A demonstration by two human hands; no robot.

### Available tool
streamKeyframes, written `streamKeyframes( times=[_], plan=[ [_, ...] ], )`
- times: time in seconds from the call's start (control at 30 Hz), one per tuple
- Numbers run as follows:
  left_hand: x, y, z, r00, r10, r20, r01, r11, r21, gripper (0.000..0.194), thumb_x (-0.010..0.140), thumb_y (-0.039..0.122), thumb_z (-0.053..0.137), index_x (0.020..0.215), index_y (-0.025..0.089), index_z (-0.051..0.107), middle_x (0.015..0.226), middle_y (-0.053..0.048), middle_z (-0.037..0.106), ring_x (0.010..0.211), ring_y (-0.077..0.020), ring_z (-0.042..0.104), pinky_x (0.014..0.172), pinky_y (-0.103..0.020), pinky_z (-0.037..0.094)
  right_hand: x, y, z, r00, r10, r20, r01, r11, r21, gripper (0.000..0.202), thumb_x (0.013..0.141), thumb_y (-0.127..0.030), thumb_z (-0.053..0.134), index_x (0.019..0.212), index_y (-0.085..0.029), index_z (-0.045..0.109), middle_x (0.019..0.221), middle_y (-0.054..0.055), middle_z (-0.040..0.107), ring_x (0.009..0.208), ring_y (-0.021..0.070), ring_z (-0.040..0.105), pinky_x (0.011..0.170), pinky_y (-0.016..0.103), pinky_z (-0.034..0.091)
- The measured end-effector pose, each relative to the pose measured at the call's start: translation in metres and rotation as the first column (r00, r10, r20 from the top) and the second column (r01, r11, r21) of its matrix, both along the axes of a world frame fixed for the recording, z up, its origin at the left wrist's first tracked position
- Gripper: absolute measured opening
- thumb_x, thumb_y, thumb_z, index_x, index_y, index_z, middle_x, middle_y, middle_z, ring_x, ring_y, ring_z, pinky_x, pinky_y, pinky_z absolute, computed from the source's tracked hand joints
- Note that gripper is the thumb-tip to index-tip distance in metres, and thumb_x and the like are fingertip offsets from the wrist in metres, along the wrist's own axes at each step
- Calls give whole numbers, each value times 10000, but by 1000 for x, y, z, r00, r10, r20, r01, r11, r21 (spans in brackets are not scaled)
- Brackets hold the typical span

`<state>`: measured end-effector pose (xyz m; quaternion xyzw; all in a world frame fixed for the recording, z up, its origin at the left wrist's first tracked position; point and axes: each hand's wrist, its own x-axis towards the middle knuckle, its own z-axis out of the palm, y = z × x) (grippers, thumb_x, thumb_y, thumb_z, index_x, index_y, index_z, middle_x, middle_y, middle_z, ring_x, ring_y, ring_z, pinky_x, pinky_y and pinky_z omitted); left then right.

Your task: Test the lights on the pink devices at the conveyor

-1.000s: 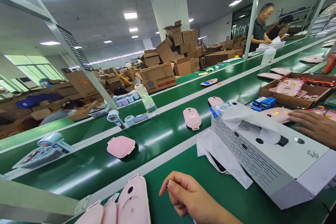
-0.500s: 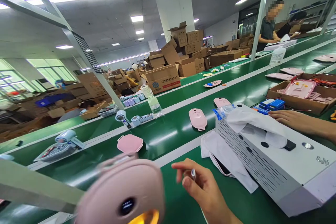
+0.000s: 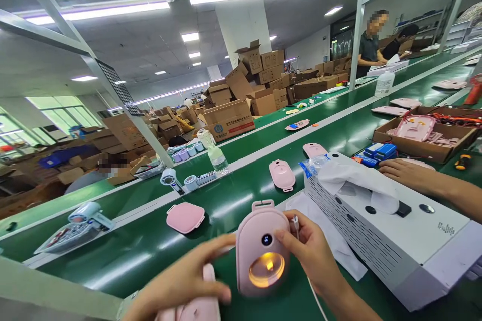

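Closest in, the person's right hand [image 3: 312,251] grips the edge of a pink unit [image 3: 262,246], holding it upright with its face turned toward them, so the small dark display and the amber glow low on the front can be read. A thin plug [image 3: 295,221] sits pinched between the fingers of that hand, its white cord [image 3: 314,293] trailing down. The left hand [image 3: 181,283] reaches across, fingers out flat, resting on another pink shell [image 3: 198,306] at the bench edge; it touches rather than grips it.

Just right of them stands a white box [image 3: 380,230] with a cloth [image 3: 354,175] draped over its top. A co-worker's hand [image 3: 404,174] lies beyond it.

Further out, the green belt [image 3: 233,195] carries more pink shells [image 3: 185,217], spaced apart. A carton [image 3: 417,143] of parts sits at the right, and stacked boxes [image 3: 259,75] fill the back of the hall.
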<state>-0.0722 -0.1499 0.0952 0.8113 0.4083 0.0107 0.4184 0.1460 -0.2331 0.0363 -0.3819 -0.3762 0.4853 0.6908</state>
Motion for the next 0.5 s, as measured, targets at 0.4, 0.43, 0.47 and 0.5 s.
streamKeyframes(
  times=[0.4,0.43,0.47,0.5],
  plan=[
    [-35,111,-72,650,642,-406,-186,653,734,324,960,190,386,1256,120,496,1190,-120,582,1061,-228,585,879,-441,502,26,24,-6,968,-209,137,216,976,-34,254,757,-399,692,877,-183,635,748,3,603,749,195,539,681,295,426],
    [-35,111,-59,652,653,-385,-200,638,744,341,978,240,342,1264,127,490,1147,-120,601,1012,-224,605,864,-447,501,27,29,-7,967,-218,133,224,974,-38,257,752,-397,693,879,-182,634,741,1,605,737,195,541,665,293,426],
    [-34,109,-44,653,669,-356,-226,621,751,378,989,292,294,1275,131,481,1109,-123,613,978,-226,616,859,-457,494,27,35,-7,965,-228,129,235,971,-38,262,746,-399,694,878,-181,633,732,-2,607,722,193,543,647,291,425],
    [-34,108,-27,656,683,-323,-262,607,751,412,992,333,261,1279,135,480,1076,-125,622,956,-232,620,858,-466,485,27,42,-7,963,-240,125,247,968,-37,265,742,-402,695,870,-180,629,718,-6,606,706,191,544,632,289,425]
  ],
)
